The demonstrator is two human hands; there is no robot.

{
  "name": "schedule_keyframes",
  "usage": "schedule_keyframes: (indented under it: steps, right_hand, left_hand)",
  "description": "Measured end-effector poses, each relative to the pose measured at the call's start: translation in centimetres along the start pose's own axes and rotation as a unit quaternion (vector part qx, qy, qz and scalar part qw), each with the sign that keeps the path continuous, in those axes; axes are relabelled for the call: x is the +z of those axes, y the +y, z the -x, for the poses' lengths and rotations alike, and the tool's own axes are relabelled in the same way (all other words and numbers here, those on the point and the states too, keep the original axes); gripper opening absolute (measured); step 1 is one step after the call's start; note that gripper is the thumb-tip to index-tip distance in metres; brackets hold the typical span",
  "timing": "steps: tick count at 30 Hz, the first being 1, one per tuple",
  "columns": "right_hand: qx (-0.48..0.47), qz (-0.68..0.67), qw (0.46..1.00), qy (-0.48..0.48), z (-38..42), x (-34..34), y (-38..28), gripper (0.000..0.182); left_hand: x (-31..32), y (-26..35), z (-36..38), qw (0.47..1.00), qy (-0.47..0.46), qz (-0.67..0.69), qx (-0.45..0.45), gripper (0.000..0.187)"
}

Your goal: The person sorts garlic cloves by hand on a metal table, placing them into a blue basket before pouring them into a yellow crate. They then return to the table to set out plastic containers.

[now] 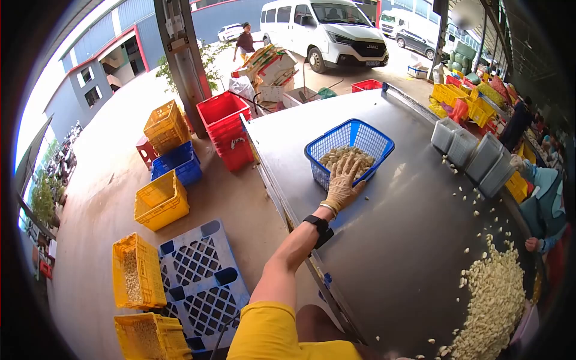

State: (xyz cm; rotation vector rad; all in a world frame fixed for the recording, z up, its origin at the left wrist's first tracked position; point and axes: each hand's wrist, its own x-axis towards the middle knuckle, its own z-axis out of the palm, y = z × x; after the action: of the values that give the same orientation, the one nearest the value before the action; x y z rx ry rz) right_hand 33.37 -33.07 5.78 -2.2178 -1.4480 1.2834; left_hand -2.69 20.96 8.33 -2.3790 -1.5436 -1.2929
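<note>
My left hand (344, 183), in a thin pale glove with a black watch at the wrist, reaches out over a blue plastic basket (384, 157). Its fingers are spread across the peeled garlic cloves (332, 157) inside and overlap the basket's near rim. The basket stands on a metal table (396, 252). A large heap of peeled garlic cloves (492, 294) covers the table's right side, with loose cloves trailing from it towards the far edge. My right hand is out of view.
Grey plastic tubs (465, 150) line the table's right edge, near a co-worker in blue sleeves (549, 180). On the left are yellow crates (139, 270), a blue pallet (204, 276) and stacked red crates (227, 129). A white van (327, 33) stands beyond a post (183, 66).
</note>
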Motion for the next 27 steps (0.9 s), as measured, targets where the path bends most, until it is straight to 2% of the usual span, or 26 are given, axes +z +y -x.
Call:
schedule_keyframes:
  steps: [3,5,7,8,9,10,11,12,13,14,15,16,17,18,20,21,22,23,24,25,26,27]
  right_hand:
    - [-0.051,0.058,0.997,-0.001,-4.0,-2.2,-3.0,0.019]
    - [-0.098,0.007,0.994,0.038,-4.6,-3.8,-7.3,0.021]
    - [-0.168,-0.111,0.978,0.055,-7.5,-2.8,-5.8,0.026]
    - [-0.171,-0.113,0.978,0.041,-8.1,-2.5,-6.6,0.026]
    - [-0.234,-0.010,0.970,0.062,-8.7,-2.5,-8.2,0.029]
    - [-0.294,0.094,0.947,0.086,-9.2,-2.3,-9.7,0.034]
    - [-0.298,0.095,0.946,0.081,-9.8,-2.0,-10.7,0.034]
    - [-0.337,0.101,0.934,0.064,-10.5,-1.6,-11.9,0.035]
    - [-0.381,0.109,0.917,0.043,-11.1,-1.0,-13.2,0.037]
    - [-0.379,0.094,0.920,0.028,-11.5,-0.3,-14.5,0.034]
    - [-0.393,0.100,0.914,0.016,-11.7,0.5,-15.9,0.034]
    - [-0.391,0.124,0.912,0.011,-11.7,1.1,-17.3,0.033]
    - [-0.387,0.150,0.910,0.006,-11.7,1.6,-18.8,0.032]
    - [-0.395,0.164,0.904,-0.003,-11.4,2.3,-20.4,0.032]
    - [-0.341,0.140,0.929,0.005,-11.4,4.7,-24.0,0.032]
    - [-0.348,0.146,0.926,-0.008,-12.3,6.5,-25.5,0.032]
    - [-0.365,0.136,0.921,0.016,-13.5,8.3,-26.6,0.033]
    - [-0.378,0.126,0.916,0.043,-13.9,10.1,-28.6,0.035]
    - [-0.368,0.139,0.919,0.008,-14.3,11.2,-31.1,0.037]
    - [-0.362,0.146,0.921,0.009,-15.4,12.9,-32.6,0.037]
    - [-0.312,0.203,0.925,0.079,-16.9,14.6,-33.1,0.041]
    - [-0.258,0.260,0.920,0.144,-18.0,15.9,-33.0,0.050]
  left_hand:
    - [-5.1,1.8,5.4,0.999,0.039,0.011,-0.015,0.063]
    - [-9.1,1.8,12.1,0.998,0.040,0.005,-0.053,0.064]
    - [-12.6,0.9,20.5,0.988,0.052,-0.018,-0.147,0.063]
    - [-14.2,0.1,25.2,0.975,0.051,-0.036,-0.211,0.061]
    - [-15.3,-1.7,30.5,0.960,0.036,-0.047,-0.272,0.057]
    - [-16.3,-3.8,37.0,0.920,-0.029,-0.001,-0.392,0.049]
    - [-17.6,-6.0,43.8,0.851,-0.156,-0.001,-0.502,0.040]
    - [-19.1,-7.9,50.8,0.758,-0.298,0.018,-0.579,0.043]
    - [-20.2,-9.7,57.6,0.640,-0.427,0.040,-0.638,0.041]
    - [-21.7,-8.3,63.3,0.557,-0.395,0.057,-0.728,0.037]
    - [-24.5,-6.3,65.0,0.550,-0.638,-0.083,-0.533,0.038]
    - [-25.4,-5.7,66.2,0.550,-0.627,-0.077,-0.546,0.038]
    - [-25.5,-5.0,67.4,0.527,-0.509,-0.019,-0.680,0.037]
    - [-25.2,-4.2,68.8,0.481,-0.376,0.043,-0.791,0.036]
    - [-24.5,-3.6,70.5,0.331,-0.077,0.153,-0.928,0.035]
    - [-23.8,-4.4,70.3,0.330,-0.027,0.205,-0.921,0.028]
    - [-23.2,-5.6,69.4,0.348,-0.022,0.238,-0.906,0.026]
    - [-21.9,-8.0,69.6,0.372,-0.067,0.232,-0.897,0.028]
    - [-21.0,-11.1,69.2,0.416,-0.185,0.200,-0.868,0.031]
    - [-20.6,-13.9,67.9,0.477,-0.214,0.199,-0.829,0.031]
    - [-19.9,-18.4,68.4,0.621,-0.356,0.166,-0.679,0.032]
    - [-20.4,-21.4,66.1,0.678,-0.408,0.104,-0.603,0.032]
